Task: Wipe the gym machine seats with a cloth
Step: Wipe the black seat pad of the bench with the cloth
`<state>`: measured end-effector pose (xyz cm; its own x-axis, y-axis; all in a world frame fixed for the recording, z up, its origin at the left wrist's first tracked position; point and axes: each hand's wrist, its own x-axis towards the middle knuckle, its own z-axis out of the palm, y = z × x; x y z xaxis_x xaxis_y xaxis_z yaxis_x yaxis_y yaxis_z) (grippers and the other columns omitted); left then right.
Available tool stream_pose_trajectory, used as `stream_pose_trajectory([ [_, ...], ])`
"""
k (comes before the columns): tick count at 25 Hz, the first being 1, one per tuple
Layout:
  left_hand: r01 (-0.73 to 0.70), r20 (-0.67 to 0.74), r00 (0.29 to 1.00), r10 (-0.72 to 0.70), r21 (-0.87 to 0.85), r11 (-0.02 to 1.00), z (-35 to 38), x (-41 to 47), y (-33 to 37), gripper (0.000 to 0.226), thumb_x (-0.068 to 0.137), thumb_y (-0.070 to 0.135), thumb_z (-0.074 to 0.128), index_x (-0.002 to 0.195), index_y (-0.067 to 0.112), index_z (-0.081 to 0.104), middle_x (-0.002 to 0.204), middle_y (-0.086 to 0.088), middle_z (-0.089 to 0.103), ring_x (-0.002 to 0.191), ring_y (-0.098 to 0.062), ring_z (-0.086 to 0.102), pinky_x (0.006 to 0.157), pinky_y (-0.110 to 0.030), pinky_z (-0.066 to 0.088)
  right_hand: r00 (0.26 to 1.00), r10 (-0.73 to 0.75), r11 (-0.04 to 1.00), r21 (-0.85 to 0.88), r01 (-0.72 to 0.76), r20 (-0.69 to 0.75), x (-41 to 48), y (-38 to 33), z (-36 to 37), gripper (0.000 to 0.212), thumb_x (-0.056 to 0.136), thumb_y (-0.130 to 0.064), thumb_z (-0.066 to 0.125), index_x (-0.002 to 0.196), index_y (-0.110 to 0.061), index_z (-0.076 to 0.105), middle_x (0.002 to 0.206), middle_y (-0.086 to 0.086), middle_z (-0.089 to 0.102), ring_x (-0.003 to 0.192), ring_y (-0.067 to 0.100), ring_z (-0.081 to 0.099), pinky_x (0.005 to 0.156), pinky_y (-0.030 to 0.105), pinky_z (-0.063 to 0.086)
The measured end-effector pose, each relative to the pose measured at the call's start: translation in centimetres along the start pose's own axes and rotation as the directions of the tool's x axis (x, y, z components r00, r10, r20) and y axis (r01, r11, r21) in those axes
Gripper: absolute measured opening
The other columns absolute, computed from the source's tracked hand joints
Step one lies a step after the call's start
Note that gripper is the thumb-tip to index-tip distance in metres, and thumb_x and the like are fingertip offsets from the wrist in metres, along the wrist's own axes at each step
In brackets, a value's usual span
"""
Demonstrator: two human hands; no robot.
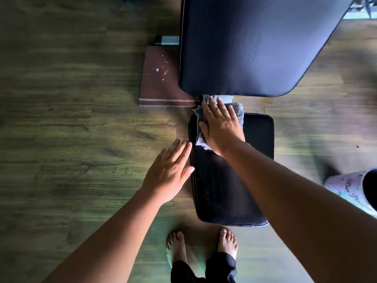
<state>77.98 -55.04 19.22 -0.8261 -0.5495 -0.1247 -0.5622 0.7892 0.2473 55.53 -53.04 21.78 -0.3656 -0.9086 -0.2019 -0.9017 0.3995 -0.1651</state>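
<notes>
Wood-look floor (pixel 81 119) under the small black seat (pixel 259 139), where the right hand (pixel 221 127) presses flat on the grey cloth (pixel 239 111) at the seat's far edge, left hand (pixel 169 170) open, empty beside its left rim, so the cloth could slip off into the gap behind if pushed further.

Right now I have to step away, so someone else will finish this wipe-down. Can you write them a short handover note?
Right hand: flat on the grey cloth, pressing it onto the far left end of the small seat pad.
Left hand: open, empty, at the seat pad's left edge.
Done: cannot tell; pale specks show on the near part of the seat.
Left: wipe toward the near end, then the large back pad beyond it.
</notes>
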Motion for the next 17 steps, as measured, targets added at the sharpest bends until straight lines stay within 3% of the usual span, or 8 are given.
stream_pose_trajectory([
  [6,-0.017,0.005,1.000,0.017,-0.021,1.000,0.0,-0.3,0.2,0.065,0.103,0.050,0.031,0.157,0.013,0.033,0.168,-0.003,0.025,0.155,-0.023,0.021,0.120,-0.046,0.032,0.983,-0.165,0.985,-0.037,0.169,0.076,-10.0,-1.3,1.5,0.068,0.102,-0.055,0.016,0.161,-0.024,0.002,0.169,-0.005,-0.006,0.156,0.016,-0.009,0.127,0.043,0.003],
  [12,-0.018,0.034,0.999,0.019,-0.025,1.000,0.5,-1.2,0.4,0.069,0.105,0.052,0.026,0.163,0.017,0.015,0.168,-0.004,0.024,0.156,-0.021,0.017,0.120,-0.045,0.030,1.000,0.008,1.000,-0.019,-0.008,-0.007,-0.2,-0.3,0.2,0.069,0.102,-0.054,0.021,0.161,-0.024,0.004,0.170,-0.002,-0.002,0.156,0.018,-0.004,0.127,0.042,0.001],
  [17,-0.016,-0.001,1.000,0.016,-0.089,0.996,1.1,-2.4,0.8,0.066,0.105,0.048,0.033,0.161,0.014,0.025,0.168,-0.003,0.026,0.155,-0.022,0.022,0.118,-0.046,0.034,0.998,-0.068,0.998,-0.011,0.068,0.004,-9.1,-1.7,1.5,0.070,0.102,-0.056,0.022,0.161,-0.024,0.005,0.170,-0.002,-0.003,0.156,0.018,-0.007,0.127,0.045,0.005],
])
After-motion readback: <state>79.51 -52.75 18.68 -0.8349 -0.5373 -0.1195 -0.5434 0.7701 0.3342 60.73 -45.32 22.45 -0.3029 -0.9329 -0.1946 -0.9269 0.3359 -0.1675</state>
